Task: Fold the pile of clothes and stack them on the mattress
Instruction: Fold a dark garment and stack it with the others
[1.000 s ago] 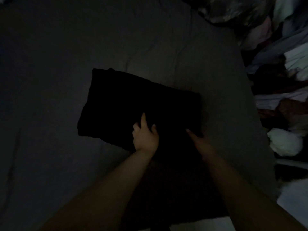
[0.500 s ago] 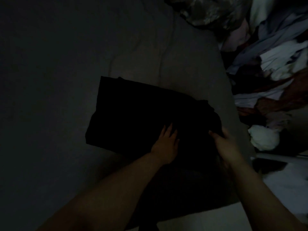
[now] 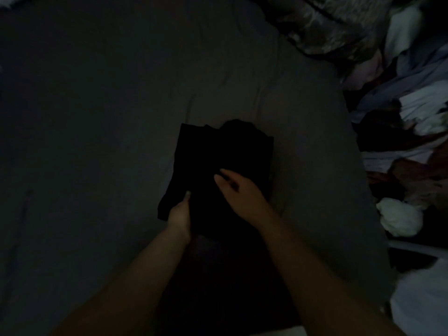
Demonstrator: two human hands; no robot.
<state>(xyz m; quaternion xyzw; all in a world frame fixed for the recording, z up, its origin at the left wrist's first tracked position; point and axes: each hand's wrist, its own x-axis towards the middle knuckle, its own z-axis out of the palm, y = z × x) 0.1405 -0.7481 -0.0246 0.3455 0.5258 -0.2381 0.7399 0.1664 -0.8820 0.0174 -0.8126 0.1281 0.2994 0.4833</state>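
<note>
We judge the black garment (image 3: pixel 218 156) mid-fold: left hand (image 3: pixel 179 212) pinching its near-left edge, right hand (image 3: pixel 240 192) pressed flat, fingers together, on top; next, smooth it.

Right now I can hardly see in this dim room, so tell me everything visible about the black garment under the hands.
The black garment lies folded into a rough rectangle on the grey mattress, soft cloth, a rounded hump at its far edge. Its details are lost in the dark. The left hand holds its near left edge; the right hand rests flat on top.
</note>
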